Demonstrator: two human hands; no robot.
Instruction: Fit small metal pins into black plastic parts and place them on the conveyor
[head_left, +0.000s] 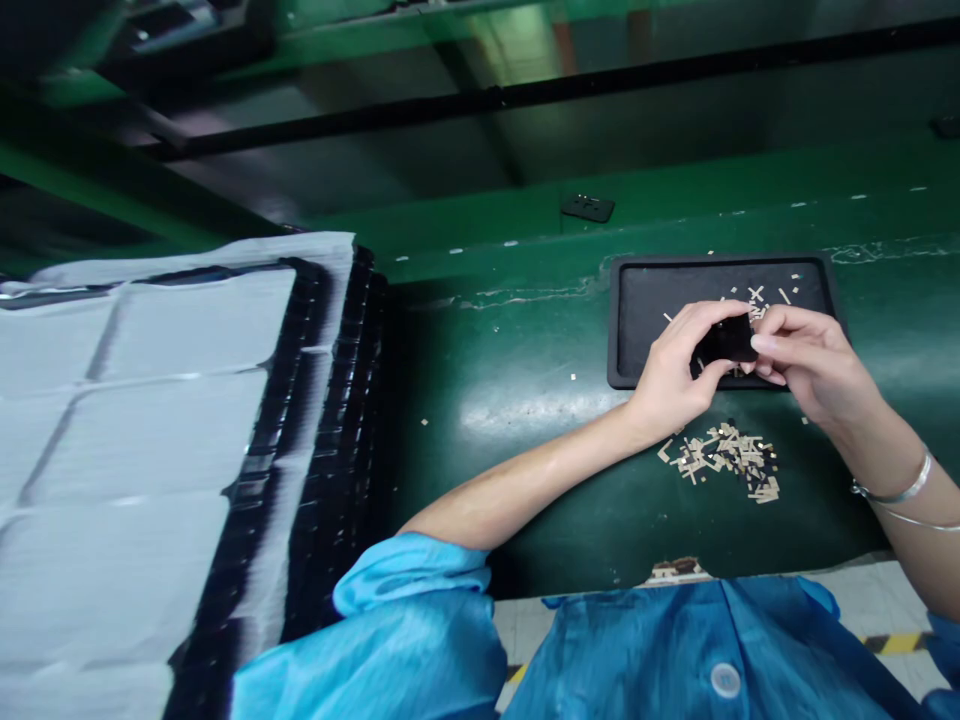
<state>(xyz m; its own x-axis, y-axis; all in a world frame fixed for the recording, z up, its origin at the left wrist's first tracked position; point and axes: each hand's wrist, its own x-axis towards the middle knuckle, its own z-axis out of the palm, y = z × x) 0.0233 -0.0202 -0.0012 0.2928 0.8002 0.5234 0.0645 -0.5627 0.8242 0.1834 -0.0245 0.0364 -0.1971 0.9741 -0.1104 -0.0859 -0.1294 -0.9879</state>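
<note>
Over the black tray [626, 320], my left hand [679, 365] grips a flat black plate [731, 340] by its edges, thumb below and fingers above. My right hand [814, 360] is at the plate's right edge, its thumb and forefinger pinched together; what they hold, if anything, is too small to make out. Small pale strips [756, 297] lie scattered in the tray behind the hands. In front of the tray, a loose heap of small tan and black pieces [724, 455] rests on the green tabletop [540, 470].
To the left stands a tall stack of black trays [337, 450] with white sheets [150, 430] between and on top. A black plate with cutouts [589, 208] lies at the back of the table. Chipped edge [675, 570] at the front.
</note>
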